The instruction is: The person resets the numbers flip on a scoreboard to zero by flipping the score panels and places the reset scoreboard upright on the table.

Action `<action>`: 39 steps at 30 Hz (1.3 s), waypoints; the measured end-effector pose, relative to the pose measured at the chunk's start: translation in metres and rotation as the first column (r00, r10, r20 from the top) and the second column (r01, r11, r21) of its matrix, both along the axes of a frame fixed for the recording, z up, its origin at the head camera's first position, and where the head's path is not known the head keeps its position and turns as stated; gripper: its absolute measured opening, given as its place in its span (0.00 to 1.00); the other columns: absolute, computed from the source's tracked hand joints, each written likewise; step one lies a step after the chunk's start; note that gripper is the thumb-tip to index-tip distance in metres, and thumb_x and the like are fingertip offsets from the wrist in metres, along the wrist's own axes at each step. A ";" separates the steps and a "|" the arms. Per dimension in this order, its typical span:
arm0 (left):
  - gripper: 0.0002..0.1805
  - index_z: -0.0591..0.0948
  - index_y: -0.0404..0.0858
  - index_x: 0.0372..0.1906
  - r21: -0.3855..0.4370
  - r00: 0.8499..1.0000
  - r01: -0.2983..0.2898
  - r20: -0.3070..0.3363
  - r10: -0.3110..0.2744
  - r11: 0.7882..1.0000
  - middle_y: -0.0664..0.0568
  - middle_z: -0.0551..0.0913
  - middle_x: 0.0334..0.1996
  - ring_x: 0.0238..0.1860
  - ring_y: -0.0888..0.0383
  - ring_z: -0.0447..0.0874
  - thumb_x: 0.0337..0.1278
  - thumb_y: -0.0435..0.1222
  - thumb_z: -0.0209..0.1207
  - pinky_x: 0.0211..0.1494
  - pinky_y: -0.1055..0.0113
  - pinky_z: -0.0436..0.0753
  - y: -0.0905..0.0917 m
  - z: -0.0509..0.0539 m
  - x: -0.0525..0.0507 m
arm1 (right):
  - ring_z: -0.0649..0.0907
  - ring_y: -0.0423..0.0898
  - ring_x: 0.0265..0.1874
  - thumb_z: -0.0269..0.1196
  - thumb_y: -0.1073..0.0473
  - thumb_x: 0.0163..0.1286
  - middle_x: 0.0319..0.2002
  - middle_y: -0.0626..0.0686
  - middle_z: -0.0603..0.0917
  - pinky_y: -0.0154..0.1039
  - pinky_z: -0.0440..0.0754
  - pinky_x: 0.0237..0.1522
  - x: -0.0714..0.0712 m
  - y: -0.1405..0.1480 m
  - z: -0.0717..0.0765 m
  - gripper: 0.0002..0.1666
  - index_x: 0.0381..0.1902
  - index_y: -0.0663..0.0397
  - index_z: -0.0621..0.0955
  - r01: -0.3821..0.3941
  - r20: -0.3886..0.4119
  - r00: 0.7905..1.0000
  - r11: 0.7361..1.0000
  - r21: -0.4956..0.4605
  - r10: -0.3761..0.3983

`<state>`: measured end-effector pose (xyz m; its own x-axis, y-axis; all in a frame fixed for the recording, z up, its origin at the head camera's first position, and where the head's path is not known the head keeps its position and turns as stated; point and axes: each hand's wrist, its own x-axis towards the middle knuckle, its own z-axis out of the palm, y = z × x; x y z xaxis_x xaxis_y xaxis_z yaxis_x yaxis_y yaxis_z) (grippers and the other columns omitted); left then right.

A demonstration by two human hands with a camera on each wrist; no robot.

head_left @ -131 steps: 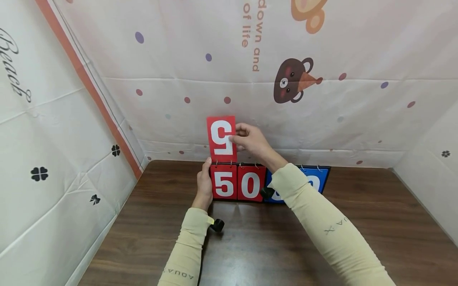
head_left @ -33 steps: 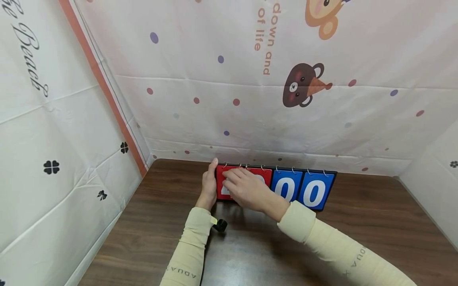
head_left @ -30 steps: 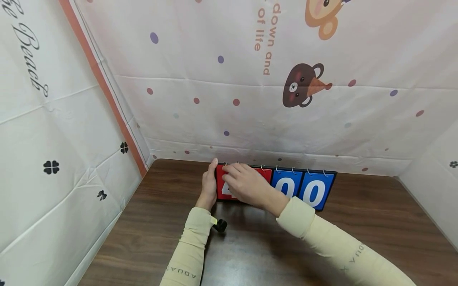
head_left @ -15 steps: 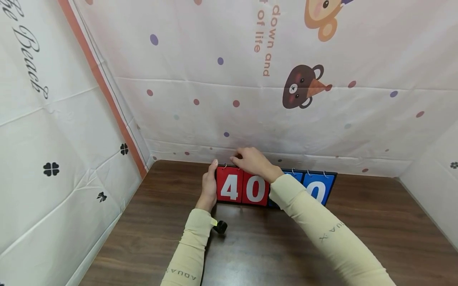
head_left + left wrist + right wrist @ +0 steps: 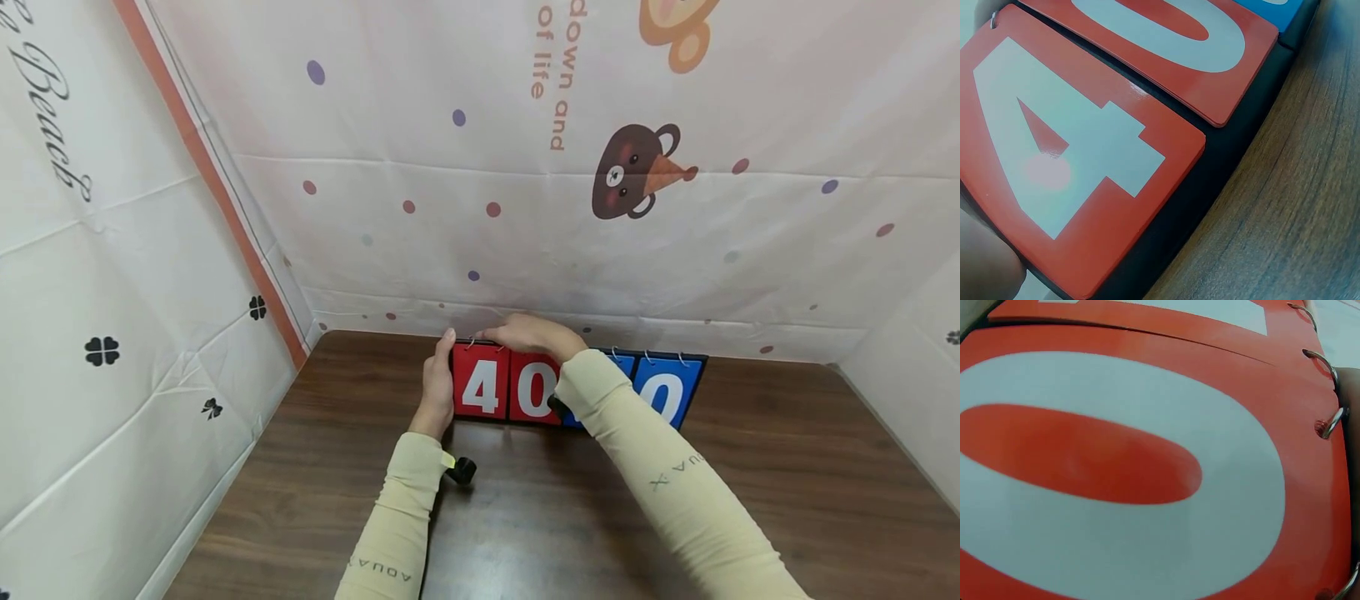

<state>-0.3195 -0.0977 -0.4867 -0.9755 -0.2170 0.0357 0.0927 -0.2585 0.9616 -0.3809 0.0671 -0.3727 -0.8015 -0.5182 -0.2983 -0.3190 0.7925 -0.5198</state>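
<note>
A tabletop flip scoreboard [image 5: 534, 421] stands tilted near the table's back edge, its cards hung on metal rings. Its red cards show a 4 [image 5: 480, 387] and a 0 [image 5: 534, 387]; a blue 0 card [image 5: 663, 396] is at the right end, and the other blue card is mostly covered by the right forearm. My left hand [image 5: 437, 383] grips the board's left edge, part of it showing beside the 4 card in the left wrist view. My right hand [image 5: 534, 336] lies over the top edge above the red cards, near the rings [image 5: 1335, 422]; most of its fingertips are hidden.
The board stands on a dark wooden table [image 5: 525, 533]. Behind it rises a pale printed cloth wall [image 5: 375, 250], with another cloth [image 5: 150, 375] to the left. A small black wrist camera [image 5: 461, 471] sits beside my left cuff.
The leftmost red card went from 5 to 4 as the top card was flipped up and over. My right hand then moved to the top edge. The left hand kept its hold.
</note>
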 end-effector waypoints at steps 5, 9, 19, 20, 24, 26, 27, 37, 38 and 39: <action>0.32 0.88 0.39 0.41 -0.003 1.000 0.001 0.010 -0.001 1.000 0.49 0.87 0.36 0.39 0.55 0.83 0.72 0.64 0.52 0.47 0.60 0.80 -0.001 0.001 -0.001 | 0.79 0.53 0.59 0.54 0.37 0.79 0.56 0.56 0.83 0.53 0.76 0.65 -0.004 0.002 0.000 0.37 0.72 0.57 0.78 -0.063 0.005 0.998 0.996 -0.067 0.064; 0.32 0.86 0.40 0.43 -0.006 1.000 0.012 0.012 -0.012 1.000 0.50 0.86 0.38 0.40 0.55 0.83 0.73 0.64 0.51 0.48 0.60 0.80 -0.001 0.001 -0.001 | 0.78 0.54 0.63 0.55 0.37 0.80 0.62 0.57 0.82 0.54 0.75 0.67 -0.006 0.004 -0.001 0.38 0.73 0.58 0.78 -0.060 0.034 0.997 0.992 -0.107 0.064; 0.32 0.88 0.39 0.41 0.002 1.000 0.007 -0.004 -0.007 1.000 0.50 0.87 0.36 0.39 0.56 0.83 0.73 0.64 0.52 0.47 0.61 0.80 0.000 0.002 -0.002 | 0.81 0.52 0.55 0.65 0.39 0.74 0.54 0.55 0.85 0.50 0.79 0.58 -0.009 0.010 0.002 0.31 0.63 0.55 0.85 0.062 0.114 0.993 0.972 -0.228 -0.037; 0.32 0.88 0.39 0.41 0.003 1.000 0.005 -0.005 -0.005 1.000 0.50 0.87 0.36 0.39 0.56 0.83 0.73 0.63 0.52 0.47 0.61 0.80 0.000 0.002 -0.002 | 0.80 0.52 0.55 0.67 0.39 0.73 0.54 0.55 0.85 0.50 0.79 0.58 -0.009 0.011 0.002 0.31 0.62 0.55 0.85 0.077 0.118 0.992 0.968 -0.238 -0.050; 0.30 0.88 0.41 0.37 0.009 1.000 -0.004 -0.010 0.004 1.000 0.52 0.87 0.33 0.37 0.56 0.83 0.73 0.63 0.52 0.46 0.62 0.80 0.000 0.002 -0.002 | 0.78 0.54 0.60 0.70 0.39 0.71 0.59 0.57 0.83 0.53 0.77 0.63 -0.009 0.013 0.001 0.34 0.64 0.57 0.84 0.134 0.146 0.985 0.956 -0.263 -0.098; 0.29 0.88 0.42 0.35 0.014 1.000 -0.008 -0.012 0.008 1.000 0.52 0.87 0.32 0.36 0.57 0.83 0.73 0.62 0.53 0.45 0.62 0.80 0.000 0.001 -0.002 | 0.76 0.56 0.64 0.69 0.39 0.71 0.64 0.59 0.80 0.55 0.75 0.65 -0.008 0.013 0.002 0.38 0.68 0.58 0.81 0.147 0.166 0.980 0.958 -0.248 -0.108; 0.29 0.88 0.42 0.34 0.014 1.000 -0.010 -0.011 0.010 1.000 0.52 0.87 0.31 0.36 0.57 0.83 0.73 0.62 0.53 0.44 0.62 0.80 0.000 0.001 -0.002 | 0.74 0.57 0.66 0.68 0.38 0.71 0.67 0.60 0.78 0.56 0.73 0.68 -0.007 0.012 0.002 0.42 0.72 0.59 0.77 0.156 0.180 0.977 0.959 -0.235 -0.115; 0.31 0.87 0.40 0.40 -0.010 1.000 -0.007 -0.002 0.007 1.000 0.50 0.87 0.36 0.39 0.56 0.83 0.73 0.63 0.53 0.47 0.61 0.80 0.000 -0.002 -0.001 | 0.68 0.55 0.72 0.61 0.29 0.72 0.73 0.58 0.69 0.55 0.66 0.73 -0.006 0.004 0.001 0.53 0.83 0.52 0.63 0.140 0.267 0.957 0.987 -0.082 -0.114; 0.30 0.87 0.40 0.40 -0.008 1.000 -0.009 -0.001 0.009 1.000 0.50 0.87 0.36 0.39 0.56 0.83 0.72 0.63 0.53 0.47 0.61 0.80 0.000 -0.002 -0.001 | 0.67 0.55 0.73 0.61 0.29 0.72 0.75 0.58 0.68 0.55 0.65 0.74 -0.007 0.004 0.001 0.53 0.83 0.52 0.63 0.134 0.267 0.958 0.988 -0.077 -0.110; 0.30 0.87 0.40 0.40 -0.006 1.000 -0.009 0.002 0.009 1.000 0.51 0.87 0.36 0.39 0.56 0.83 0.72 0.63 0.54 0.47 0.61 0.80 0.000 -0.002 -0.001 | 0.66 0.55 0.74 0.62 0.29 0.72 0.76 0.58 0.67 0.55 0.65 0.74 -0.007 0.004 0.001 0.53 0.83 0.52 0.63 0.137 0.266 0.957 0.988 -0.074 -0.112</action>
<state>-0.3202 -0.0979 -0.4891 -0.9735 -0.2259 0.0355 0.0936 -0.2518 0.9632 -0.3879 0.0710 -0.3722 -0.7620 -0.4538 -0.4619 -0.0646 0.7631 -0.6431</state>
